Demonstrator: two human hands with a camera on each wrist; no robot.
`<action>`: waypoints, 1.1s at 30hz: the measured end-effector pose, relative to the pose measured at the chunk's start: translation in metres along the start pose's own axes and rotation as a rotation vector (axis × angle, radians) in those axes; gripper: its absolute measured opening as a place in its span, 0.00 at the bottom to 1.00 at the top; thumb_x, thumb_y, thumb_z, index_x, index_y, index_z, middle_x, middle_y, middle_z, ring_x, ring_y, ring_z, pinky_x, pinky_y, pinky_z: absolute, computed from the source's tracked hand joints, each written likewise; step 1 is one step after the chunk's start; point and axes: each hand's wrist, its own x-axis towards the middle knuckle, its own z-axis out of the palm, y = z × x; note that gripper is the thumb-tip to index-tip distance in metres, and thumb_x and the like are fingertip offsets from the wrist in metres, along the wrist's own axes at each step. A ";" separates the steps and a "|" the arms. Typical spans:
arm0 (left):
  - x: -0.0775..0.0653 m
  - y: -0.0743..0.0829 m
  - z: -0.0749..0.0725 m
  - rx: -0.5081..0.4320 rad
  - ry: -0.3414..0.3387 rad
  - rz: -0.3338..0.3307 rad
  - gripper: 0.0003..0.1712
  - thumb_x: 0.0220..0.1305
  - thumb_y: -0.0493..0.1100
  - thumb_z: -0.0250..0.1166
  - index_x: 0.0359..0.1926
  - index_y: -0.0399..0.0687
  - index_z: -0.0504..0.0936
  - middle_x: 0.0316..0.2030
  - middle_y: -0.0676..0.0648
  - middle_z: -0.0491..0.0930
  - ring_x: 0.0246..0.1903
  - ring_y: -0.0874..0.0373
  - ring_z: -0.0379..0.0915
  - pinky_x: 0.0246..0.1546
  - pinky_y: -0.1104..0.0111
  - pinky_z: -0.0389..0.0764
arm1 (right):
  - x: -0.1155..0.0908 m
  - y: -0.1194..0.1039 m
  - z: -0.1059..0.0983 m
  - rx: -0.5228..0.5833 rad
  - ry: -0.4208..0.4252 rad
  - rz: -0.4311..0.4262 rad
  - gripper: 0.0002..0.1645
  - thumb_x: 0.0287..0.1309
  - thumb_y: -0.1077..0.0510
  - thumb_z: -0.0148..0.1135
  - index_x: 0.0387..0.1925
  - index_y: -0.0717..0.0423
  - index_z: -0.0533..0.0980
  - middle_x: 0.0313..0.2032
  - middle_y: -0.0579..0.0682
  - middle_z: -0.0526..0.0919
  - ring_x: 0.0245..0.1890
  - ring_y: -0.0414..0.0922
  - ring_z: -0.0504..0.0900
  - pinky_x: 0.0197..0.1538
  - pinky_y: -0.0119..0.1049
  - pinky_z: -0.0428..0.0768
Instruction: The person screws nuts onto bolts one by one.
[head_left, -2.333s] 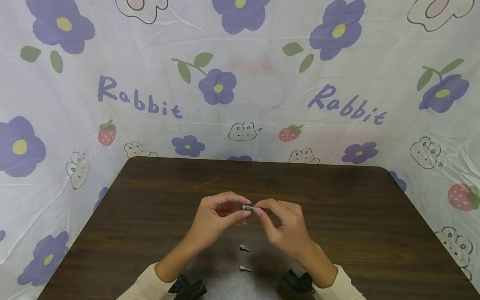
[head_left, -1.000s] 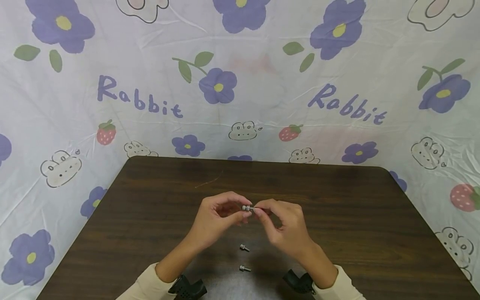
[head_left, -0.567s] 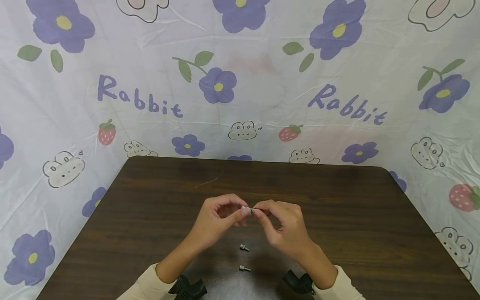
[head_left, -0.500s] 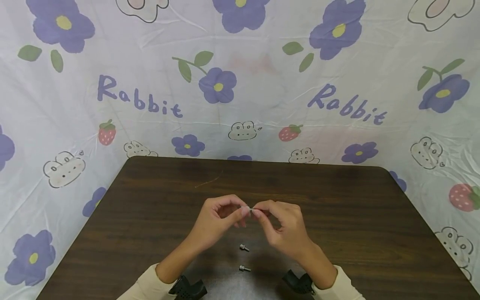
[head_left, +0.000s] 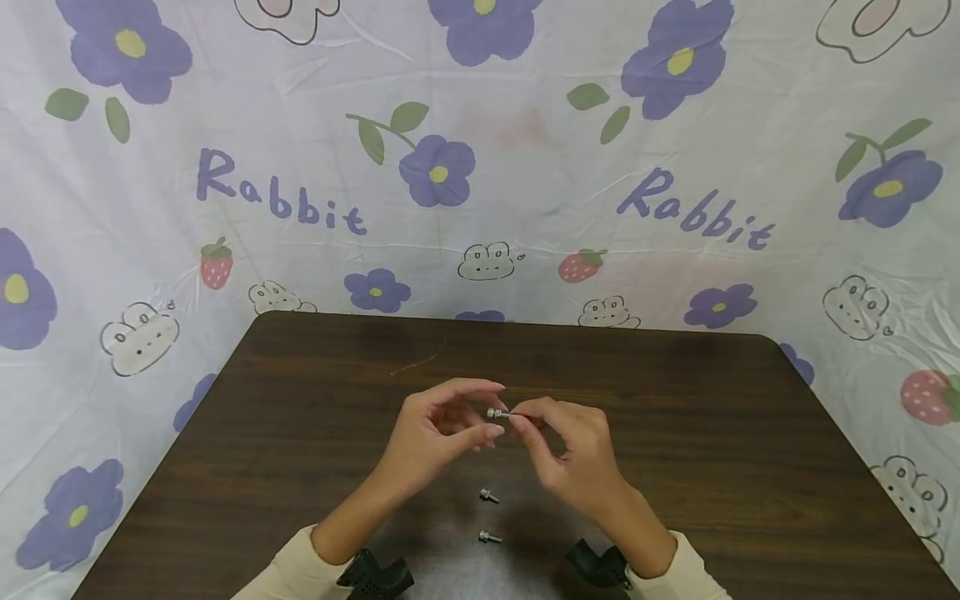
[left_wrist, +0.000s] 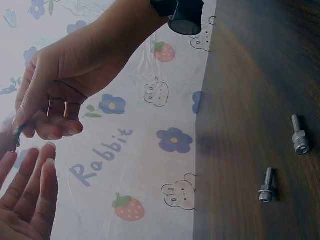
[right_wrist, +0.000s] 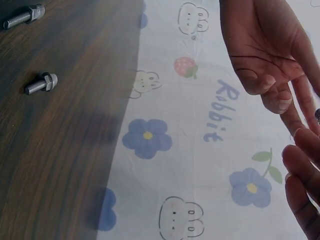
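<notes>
A small silver bolt (head_left: 496, 413) is held level above the table, its head pointing left. My right hand (head_left: 573, 446) pinches the threaded end between thumb and index finger. Around the head, my left hand (head_left: 435, 429) has its thumb and index finger spread apart, with the bolt head between them. In the left wrist view the right hand (left_wrist: 65, 75) grips the bolt (left_wrist: 18, 136) above the left fingertips (left_wrist: 50, 172). Two more bolts lie on the table: one bolt (head_left: 489, 496) nearer the hands, the other bolt (head_left: 490, 537) closer to me. Each has a hex nut by its head.
The dark wooden table (head_left: 322, 375) carries a thin thread-like strand (head_left: 418, 362) toward the back. Behind it hangs a white cloth (head_left: 525, 183) printed with flowers and rabbits. Black wrist cameras (head_left: 377, 575) sit on both forearms over the near edge.
My left thumb and index finger, closed over the bolt head half a second ago, have spread apart and uncovered it. The right hand keeps its pinch; the two bolts on the table have stayed put.
</notes>
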 end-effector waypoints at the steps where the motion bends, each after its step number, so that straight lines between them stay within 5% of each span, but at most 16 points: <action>1: 0.000 0.000 0.000 0.004 -0.001 0.008 0.19 0.63 0.32 0.71 0.55 0.42 0.83 0.41 0.42 0.85 0.26 0.42 0.84 0.27 0.56 0.88 | 0.000 0.000 0.000 0.005 -0.001 0.001 0.13 0.74 0.57 0.58 0.34 0.60 0.80 0.22 0.47 0.83 0.20 0.37 0.80 0.25 0.25 0.79; 15: 0.000 0.000 0.002 0.029 -0.003 0.007 0.03 0.68 0.33 0.67 0.39 0.42 0.86 0.31 0.40 0.84 0.23 0.43 0.81 0.25 0.55 0.86 | 0.000 0.000 0.000 0.015 -0.013 -0.011 0.13 0.75 0.56 0.57 0.34 0.60 0.80 0.23 0.46 0.83 0.20 0.37 0.80 0.26 0.26 0.80; 23: 0.000 -0.002 0.002 0.056 -0.008 -0.076 0.16 0.79 0.42 0.55 0.36 0.42 0.86 0.32 0.45 0.85 0.25 0.50 0.84 0.27 0.61 0.86 | 0.001 -0.002 0.000 -0.009 -0.011 -0.005 0.14 0.75 0.56 0.57 0.34 0.59 0.80 0.23 0.47 0.83 0.20 0.37 0.80 0.25 0.27 0.80; 26: 0.000 -0.002 0.001 0.026 0.005 -0.040 0.09 0.75 0.40 0.61 0.48 0.40 0.84 0.38 0.43 0.86 0.27 0.50 0.85 0.27 0.60 0.87 | 0.000 -0.001 0.000 -0.010 -0.008 -0.002 0.14 0.75 0.56 0.57 0.33 0.59 0.80 0.22 0.46 0.83 0.20 0.37 0.80 0.24 0.26 0.79; 29: 0.000 -0.001 0.000 0.006 0.015 0.024 0.18 0.67 0.35 0.69 0.57 0.39 0.82 0.42 0.41 0.85 0.28 0.50 0.85 0.27 0.59 0.88 | -0.001 0.000 -0.001 -0.011 -0.003 0.001 0.13 0.74 0.56 0.58 0.33 0.59 0.80 0.23 0.46 0.83 0.20 0.37 0.80 0.23 0.27 0.79; 33: 0.000 0.001 0.001 0.006 0.017 0.086 0.18 0.61 0.28 0.71 0.52 0.39 0.84 0.41 0.42 0.85 0.28 0.51 0.85 0.26 0.60 0.88 | -0.001 0.001 -0.001 -0.004 -0.001 0.000 0.13 0.74 0.56 0.58 0.34 0.59 0.80 0.23 0.46 0.83 0.21 0.37 0.80 0.24 0.28 0.80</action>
